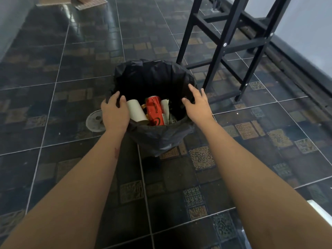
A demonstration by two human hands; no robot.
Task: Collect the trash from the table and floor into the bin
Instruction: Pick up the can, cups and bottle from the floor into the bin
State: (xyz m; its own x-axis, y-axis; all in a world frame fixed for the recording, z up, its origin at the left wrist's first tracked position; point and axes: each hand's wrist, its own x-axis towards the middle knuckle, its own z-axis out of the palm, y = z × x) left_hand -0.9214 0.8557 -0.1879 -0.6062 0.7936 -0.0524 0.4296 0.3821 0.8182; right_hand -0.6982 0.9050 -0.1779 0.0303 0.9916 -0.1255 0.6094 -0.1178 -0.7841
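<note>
A bin lined with a black bag (158, 137) stands on the dark tiled floor in the middle of the view. Inside it lie a red can (154, 110), a white cardboard roll (136, 111) and a crumpled white paper (165, 109). My left hand (115, 112) reaches to the bin's left rim, fingers relaxed over the bag's edge. At the right rim is my right hand (196, 105), its fingers spread and holding nothing.
A black metal table frame (226, 45) stands just behind and right of the bin. A round floor drain (95, 121) sits left of the bin. Cardboard pieces (86, 1) lie at the far top. A wall runs along the right.
</note>
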